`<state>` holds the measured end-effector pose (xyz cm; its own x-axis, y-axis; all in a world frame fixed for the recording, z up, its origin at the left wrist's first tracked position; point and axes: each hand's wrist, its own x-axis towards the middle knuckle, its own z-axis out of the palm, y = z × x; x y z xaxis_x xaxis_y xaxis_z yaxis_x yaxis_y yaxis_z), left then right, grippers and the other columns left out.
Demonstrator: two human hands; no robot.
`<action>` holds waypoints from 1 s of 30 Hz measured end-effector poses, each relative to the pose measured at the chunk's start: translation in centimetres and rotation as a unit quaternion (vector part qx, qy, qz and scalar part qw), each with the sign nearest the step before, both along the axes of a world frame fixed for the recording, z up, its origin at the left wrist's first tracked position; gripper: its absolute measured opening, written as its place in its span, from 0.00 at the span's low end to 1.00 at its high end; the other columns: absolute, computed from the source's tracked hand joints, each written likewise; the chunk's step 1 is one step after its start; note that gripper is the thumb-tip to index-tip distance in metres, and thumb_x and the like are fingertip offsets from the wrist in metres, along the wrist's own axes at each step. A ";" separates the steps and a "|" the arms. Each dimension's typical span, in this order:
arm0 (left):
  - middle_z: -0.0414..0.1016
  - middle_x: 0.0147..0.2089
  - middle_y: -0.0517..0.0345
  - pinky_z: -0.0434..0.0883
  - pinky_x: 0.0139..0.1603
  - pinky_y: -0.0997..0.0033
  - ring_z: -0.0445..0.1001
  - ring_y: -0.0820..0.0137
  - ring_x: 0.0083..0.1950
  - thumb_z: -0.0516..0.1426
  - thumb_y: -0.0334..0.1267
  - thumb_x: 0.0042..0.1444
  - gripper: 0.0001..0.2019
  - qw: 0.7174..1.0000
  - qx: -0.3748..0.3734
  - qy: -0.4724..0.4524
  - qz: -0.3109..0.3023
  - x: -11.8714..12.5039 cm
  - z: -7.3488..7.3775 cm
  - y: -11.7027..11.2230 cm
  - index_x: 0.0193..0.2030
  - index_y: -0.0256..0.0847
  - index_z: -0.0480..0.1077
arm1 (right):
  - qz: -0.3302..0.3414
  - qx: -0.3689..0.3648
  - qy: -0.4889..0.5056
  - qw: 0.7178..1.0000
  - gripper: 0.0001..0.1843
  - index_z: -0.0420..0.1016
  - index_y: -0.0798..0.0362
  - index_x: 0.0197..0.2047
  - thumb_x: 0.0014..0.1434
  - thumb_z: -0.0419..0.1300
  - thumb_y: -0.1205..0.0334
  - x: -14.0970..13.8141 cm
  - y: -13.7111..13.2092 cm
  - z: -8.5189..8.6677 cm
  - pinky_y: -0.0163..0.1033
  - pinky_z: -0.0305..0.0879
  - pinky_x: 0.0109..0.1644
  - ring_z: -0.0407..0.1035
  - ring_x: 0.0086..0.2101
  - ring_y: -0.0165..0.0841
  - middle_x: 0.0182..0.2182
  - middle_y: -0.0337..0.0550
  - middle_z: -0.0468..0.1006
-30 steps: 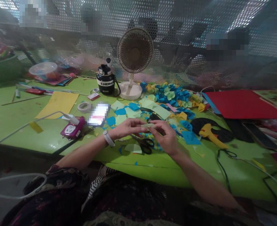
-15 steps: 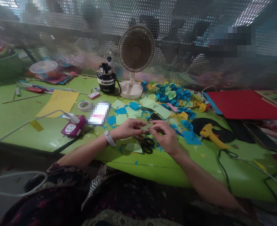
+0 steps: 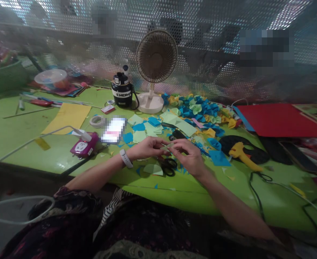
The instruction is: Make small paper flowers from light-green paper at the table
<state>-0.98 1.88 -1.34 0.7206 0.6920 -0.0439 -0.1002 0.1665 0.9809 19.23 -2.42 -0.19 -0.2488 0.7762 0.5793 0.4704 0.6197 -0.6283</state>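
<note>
Over the near edge of the green table (image 3: 18, 136), my left hand (image 3: 145, 147) and my right hand (image 3: 189, 156) pinch a small pale green paper piece (image 3: 166, 146) between their fingertips. The left wrist wears a white band (image 3: 126, 158). Black-handled scissors (image 3: 167, 166) lie on the table just under the hands, beside a pale green cut paper shape (image 3: 153, 169). Blue and green paper squares (image 3: 147, 127) are scattered behind the hands.
A desk fan (image 3: 155, 64) and a black jug (image 3: 122, 91) stand at the back. A phone (image 3: 113, 130), tape roll (image 3: 97, 121), pink power socket (image 3: 83, 146), yellow sheet (image 3: 67, 117), folded paper pile (image 3: 198, 109), yellow glue gun (image 3: 242, 154) and red sheet (image 3: 277, 120) surround the hands.
Both hands stay together on the paper piece; the fingers shift slightly as they work it. The view has tilted a little.
</note>
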 end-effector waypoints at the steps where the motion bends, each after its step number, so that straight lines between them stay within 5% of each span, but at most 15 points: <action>1: 0.82 0.40 0.50 0.79 0.40 0.70 0.81 0.70 0.40 0.66 0.34 0.53 0.18 1.000 0.000 -0.001 0.000 0.0 0.0 0.0 0.51 0.33 0.72 | 0.002 0.001 0.000 1.000 0.06 0.76 0.50 0.32 0.61 0.62 0.60 0.0 0.0 0.0 0.36 0.71 0.34 0.74 0.37 0.34 0.38 0.45 0.79; 25: 0.83 0.39 0.48 0.79 0.39 0.72 0.82 0.69 0.39 0.66 0.36 0.54 0.21 1.000 0.021 -0.002 0.000 0.2 -0.2 0.0 0.54 0.33 0.73 | -0.010 -0.018 0.024 0.999 0.08 0.75 0.50 0.31 0.62 0.61 0.59 -0.5 -0.2 0.1 0.37 0.70 0.33 0.74 0.35 0.33 0.35 0.44 0.79; 30: 0.82 0.39 0.48 0.79 0.39 0.72 0.82 0.69 0.40 0.65 0.35 0.55 0.21 1.000 0.015 -0.012 -0.008 0.1 -0.2 0.1 0.55 0.32 0.71 | -0.016 -0.074 0.060 0.995 0.09 0.73 0.50 0.33 0.60 0.63 0.55 -0.5 -0.2 -0.1 0.38 0.71 0.34 0.73 0.32 0.32 0.37 0.44 0.78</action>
